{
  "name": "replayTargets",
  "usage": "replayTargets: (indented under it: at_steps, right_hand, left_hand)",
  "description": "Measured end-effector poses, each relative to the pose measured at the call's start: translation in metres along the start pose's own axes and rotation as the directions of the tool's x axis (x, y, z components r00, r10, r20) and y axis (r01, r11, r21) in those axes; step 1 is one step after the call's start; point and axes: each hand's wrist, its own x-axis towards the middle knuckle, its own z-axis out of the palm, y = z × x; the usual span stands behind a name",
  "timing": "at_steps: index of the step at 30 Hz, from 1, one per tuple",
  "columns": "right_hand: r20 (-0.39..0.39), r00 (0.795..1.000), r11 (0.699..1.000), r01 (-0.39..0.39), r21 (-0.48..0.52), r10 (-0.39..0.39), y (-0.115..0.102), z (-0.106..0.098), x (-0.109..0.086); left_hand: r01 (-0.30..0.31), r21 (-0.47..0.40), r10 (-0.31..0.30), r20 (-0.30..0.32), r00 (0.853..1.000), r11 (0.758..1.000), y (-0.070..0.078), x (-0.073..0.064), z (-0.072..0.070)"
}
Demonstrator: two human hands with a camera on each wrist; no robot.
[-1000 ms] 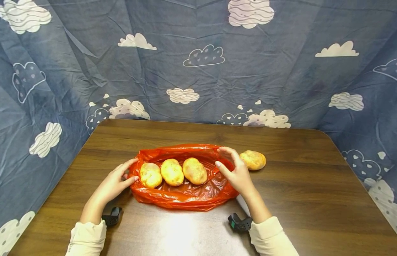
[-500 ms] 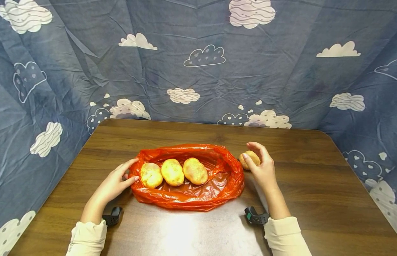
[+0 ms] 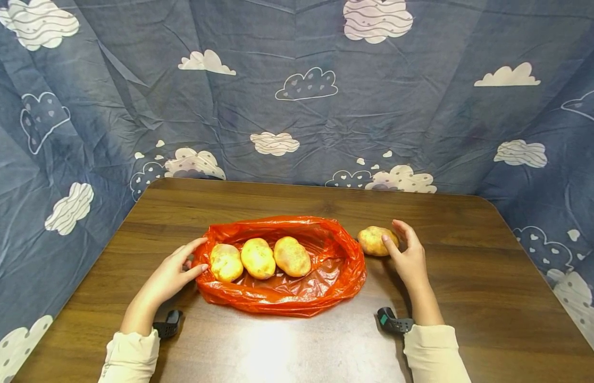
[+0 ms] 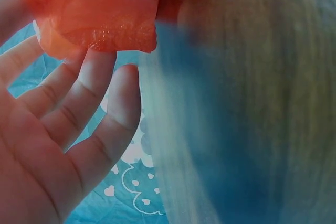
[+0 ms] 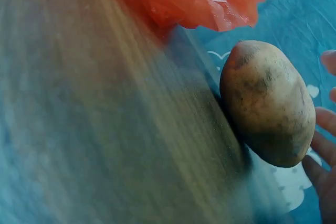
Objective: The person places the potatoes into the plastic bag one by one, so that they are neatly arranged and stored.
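Observation:
A red plastic bag point(image 3: 282, 304) lies wide-mouthed on the table, with three potatoes in a row inside: a left potato point(image 3: 226, 263), a middle potato point(image 3: 257, 258) and a right potato point(image 3: 292, 256). My left hand point(image 3: 168, 274) rests against the bag's left end, fingers loosely extended; in the left wrist view the plastic hides some fingertips. Right of the bag, a loose potato point(image 3: 372, 241) sits on the table. My right hand point(image 3: 410, 261) is at its right end, thumb and fingers spread. The right wrist view shows the fingers beside this potato point(image 5: 268, 103), not curled round it.
The brown wooden table point(image 3: 469, 276) extends on both sides of the bag. Behind it hangs a blue cloth point(image 3: 297, 122) printed with clouds. A black wrist camera point(image 3: 394, 322) sits on the right wrist, another black wrist camera point(image 3: 168, 324) on the left.
My right hand has left the bag's right rim and moved right, past the loose potato to its far end. The left hand and the bagged potatoes have stayed in place.

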Motion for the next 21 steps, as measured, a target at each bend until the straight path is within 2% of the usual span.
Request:
replayTargets:
  at_steps: [5, 12, 14, 18, 21]
  right_hand:
    - [0.045, 0.998, 0.999, -0.051, -0.003, 0.051, -0.017, -0.003, -0.005]
    - [0.121, 0.986, 0.992, -0.11, -0.062, 0.117, -0.012, -0.005, -0.007]
    - [0.146, 0.981, 0.992, -0.119, -0.052, 0.125, -0.019, -0.006, -0.008]
    - [0.182, 0.974, 0.991, -0.132, -0.016, 0.133, -0.003, -0.008, -0.006]
    - [0.192, 0.971, 0.99, -0.137, -0.04, 0.142, 0.01, -0.011, -0.005]
  left_hand:
    - [0.004, 0.007, -0.004, 0.004, 1.0, 1.0, 0.0, 0.001, 0.0]
    - [0.025, 0.002, -0.025, 0.014, 1.0, 1.0, -0.001, 0.001, 0.0]
    - [0.022, 0.002, -0.022, 0.012, 1.0, 1.0, -0.001, 0.001, 0.0]
    - [0.015, 0.006, -0.015, 0.009, 1.0, 1.0, -0.001, 0.001, 0.0]
    - [0.013, 0.004, -0.013, 0.009, 1.0, 1.0, -0.002, 0.001, 0.0]
